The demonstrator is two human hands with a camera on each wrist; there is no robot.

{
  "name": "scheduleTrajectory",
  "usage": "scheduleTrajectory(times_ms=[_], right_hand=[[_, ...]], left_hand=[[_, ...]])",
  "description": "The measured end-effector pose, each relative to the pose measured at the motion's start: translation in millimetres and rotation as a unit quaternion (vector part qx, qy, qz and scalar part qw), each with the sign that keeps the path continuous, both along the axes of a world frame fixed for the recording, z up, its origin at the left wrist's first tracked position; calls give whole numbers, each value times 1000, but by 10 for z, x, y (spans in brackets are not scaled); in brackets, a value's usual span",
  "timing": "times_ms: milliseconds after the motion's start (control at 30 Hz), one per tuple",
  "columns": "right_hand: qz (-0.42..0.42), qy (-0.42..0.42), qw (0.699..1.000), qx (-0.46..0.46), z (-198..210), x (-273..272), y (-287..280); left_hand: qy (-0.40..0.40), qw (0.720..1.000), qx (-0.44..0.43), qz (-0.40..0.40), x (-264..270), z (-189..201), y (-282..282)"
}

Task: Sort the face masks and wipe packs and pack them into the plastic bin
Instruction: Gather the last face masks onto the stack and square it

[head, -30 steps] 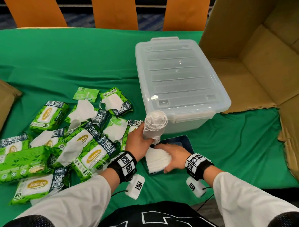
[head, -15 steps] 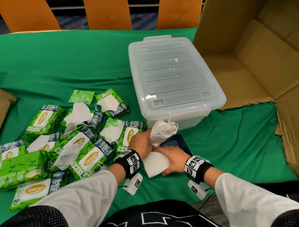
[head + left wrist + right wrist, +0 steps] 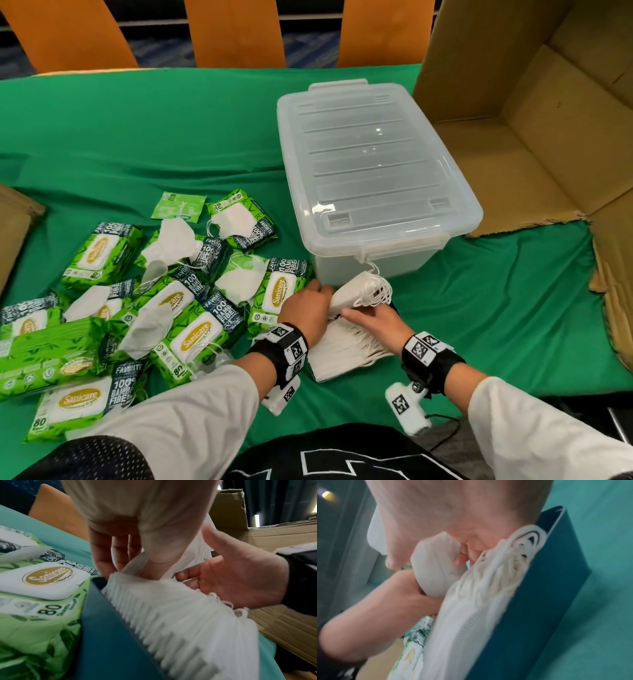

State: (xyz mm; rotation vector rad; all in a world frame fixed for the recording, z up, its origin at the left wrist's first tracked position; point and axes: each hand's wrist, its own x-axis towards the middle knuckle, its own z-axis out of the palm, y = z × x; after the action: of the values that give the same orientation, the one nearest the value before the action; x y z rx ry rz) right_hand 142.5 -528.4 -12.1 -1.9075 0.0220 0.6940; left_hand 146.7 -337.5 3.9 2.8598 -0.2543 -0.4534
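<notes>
— Head view first: what are the hands doing?

— Left hand (image 3: 308, 310) grips a bundle of white face masks (image 3: 356, 295), its ear loops dangling toward the plastic bin (image 3: 376, 164); right hand (image 3: 373, 322) lies with fingers fairly straight on a row of stacked masks (image 3: 346, 346) standing in a dark blue box (image 3: 106, 635) just in front of the bin.

— And the wrist views?

— Left wrist view shows the fingers (image 3: 102, 555) curled round the bundle right at the far end of the row; the right palm is spread beside it, grasping nothing that I can see; right wrist view is blurred, though the bundle touches the stacked masks there.

— Where is everything else?

— Bin sits on the green tablecloth (image 3: 171, 137) with its lid on; wipe packs (image 3: 191, 329) and loose masks (image 3: 171, 240) lie mixed in a heap to the left of the hands; an open cardboard box (image 3: 548, 137) lies to the right of the bin.
</notes>
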Motion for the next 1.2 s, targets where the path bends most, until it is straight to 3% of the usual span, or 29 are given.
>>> scheduleTrajectory(times_ms=[233,400,600,700,867,1000,1200], right_hand=[[-198,64,972,109,123,55,258],[-319,107,930,149,-100,92,253],[-287,128,940,134,-187,78,213],[-270,127,946,126,-153,61,213],[-258,127,952,100,-145,50,186],[-196,97,974,63,-76,53,173],[-166,190,967,23,-107,94,114]], left_hand=[[-19,998,44,-46,-11,12,-115],[21,997,-8,-72,47,-7,-18],[155,978,-135,-43,188,54,221],[99,985,-127,-52,201,92,150],[-38,993,-34,-105,151,15,-99],[-72,992,-1,-105,92,-60,-140],[-68,995,3,-79,27,-59,-161]])
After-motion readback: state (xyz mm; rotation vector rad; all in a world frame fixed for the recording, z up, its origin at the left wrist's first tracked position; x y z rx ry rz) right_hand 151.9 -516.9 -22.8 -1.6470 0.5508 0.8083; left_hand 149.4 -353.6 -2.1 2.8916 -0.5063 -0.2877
